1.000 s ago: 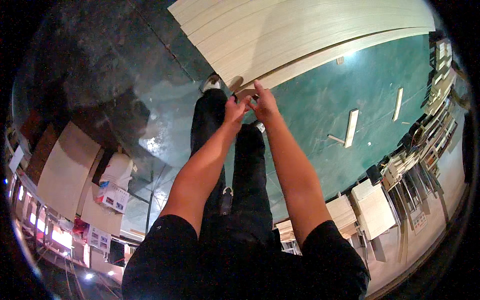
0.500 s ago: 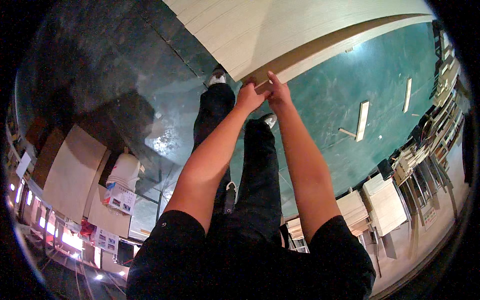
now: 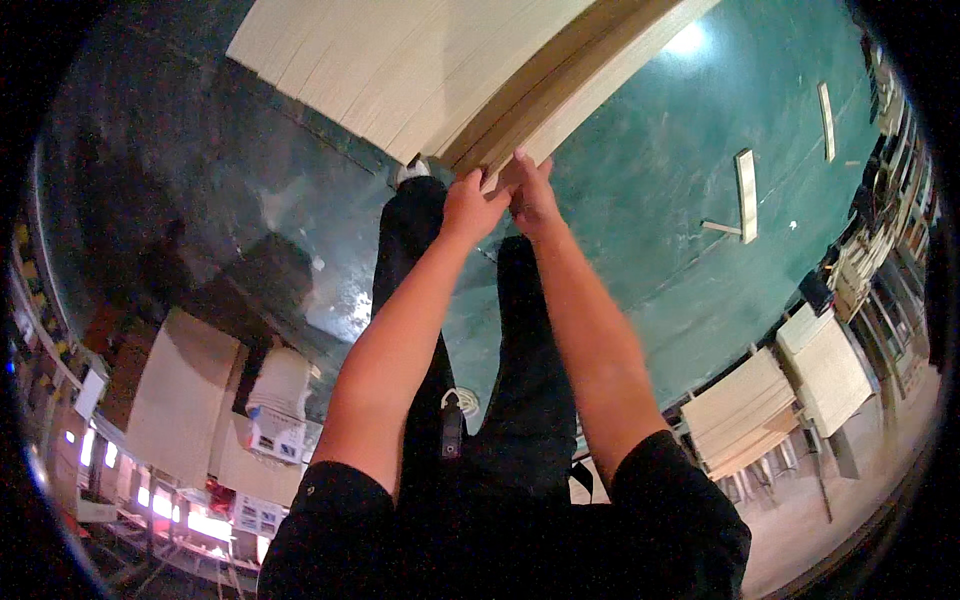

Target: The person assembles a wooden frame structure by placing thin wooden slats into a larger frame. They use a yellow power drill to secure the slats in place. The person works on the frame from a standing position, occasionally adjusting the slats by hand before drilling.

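A long pale wooden board (image 3: 590, 108) runs from my hands toward the far right, its near end gripped between them. My left hand (image 3: 473, 210) is closed on the left side of that end, thumb toward the board. On the right side, my right hand (image 3: 534, 203) is closed on the same end, its thumb along the board; the undersides of my fingers are hidden. Just left of the held board lies a wide layer of pale planks (image 3: 400, 75), side by side. A shadowed brown strip (image 3: 545, 80) shows between this layer and the board.
Two loose wood strips, a nearer one (image 3: 747, 195) and a farther one (image 3: 827, 120), lie on the green floor (image 3: 640, 220) at right. Stacked panels (image 3: 740, 410) stand at lower right. A white bucket (image 3: 280, 385) and a large panel (image 3: 180, 385) are at lower left.
The held board has swung to a steeper slant in view, and the brown strip beside it looks wider. My hands have shifted slightly left, still on its end. The whole view has turned.
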A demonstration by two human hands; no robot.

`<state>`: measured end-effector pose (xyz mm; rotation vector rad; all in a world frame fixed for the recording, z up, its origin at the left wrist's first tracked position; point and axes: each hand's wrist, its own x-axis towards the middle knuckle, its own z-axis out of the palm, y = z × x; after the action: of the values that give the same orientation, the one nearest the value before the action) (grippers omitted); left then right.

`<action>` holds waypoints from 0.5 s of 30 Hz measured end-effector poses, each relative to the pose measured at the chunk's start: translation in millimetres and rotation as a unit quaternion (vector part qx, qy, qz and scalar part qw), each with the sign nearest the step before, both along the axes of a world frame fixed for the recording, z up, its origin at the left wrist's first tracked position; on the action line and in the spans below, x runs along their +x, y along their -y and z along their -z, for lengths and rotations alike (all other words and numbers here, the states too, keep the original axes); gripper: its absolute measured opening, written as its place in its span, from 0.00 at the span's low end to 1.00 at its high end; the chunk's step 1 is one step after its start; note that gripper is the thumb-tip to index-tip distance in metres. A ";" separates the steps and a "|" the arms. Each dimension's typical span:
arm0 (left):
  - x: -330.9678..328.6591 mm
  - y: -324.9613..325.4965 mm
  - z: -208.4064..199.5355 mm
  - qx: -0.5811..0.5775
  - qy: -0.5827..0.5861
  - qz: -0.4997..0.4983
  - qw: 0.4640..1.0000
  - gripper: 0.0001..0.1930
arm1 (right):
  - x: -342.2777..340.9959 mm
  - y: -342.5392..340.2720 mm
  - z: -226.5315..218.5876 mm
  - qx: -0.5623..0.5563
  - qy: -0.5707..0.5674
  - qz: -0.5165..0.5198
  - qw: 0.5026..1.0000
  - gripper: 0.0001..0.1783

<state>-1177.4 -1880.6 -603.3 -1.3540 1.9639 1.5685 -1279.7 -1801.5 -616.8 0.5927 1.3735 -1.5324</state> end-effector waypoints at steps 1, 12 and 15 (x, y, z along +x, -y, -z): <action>0.0 5.8 0.4 -0.004 -0.021 -0.009 1.000 0.34 | 3.0 -1.4 1.9 -0.003 0.009 0.011 1.000 0.56; 15.0 66.2 -22.6 0.187 -0.052 0.092 0.977 0.28 | 51.4 -11.5 -35.3 -0.071 -0.063 0.087 0.992 0.34; 4.4 87.1 -52.5 0.232 -0.067 0.075 0.967 0.28 | 94.5 -10.6 -75.4 0.006 -0.093 0.052 0.994 0.42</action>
<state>-1172.9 -1967.8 -550.8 -0.9117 1.5781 1.9273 -1185.2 -1790.9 -541.4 0.5460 1.5127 -1.6993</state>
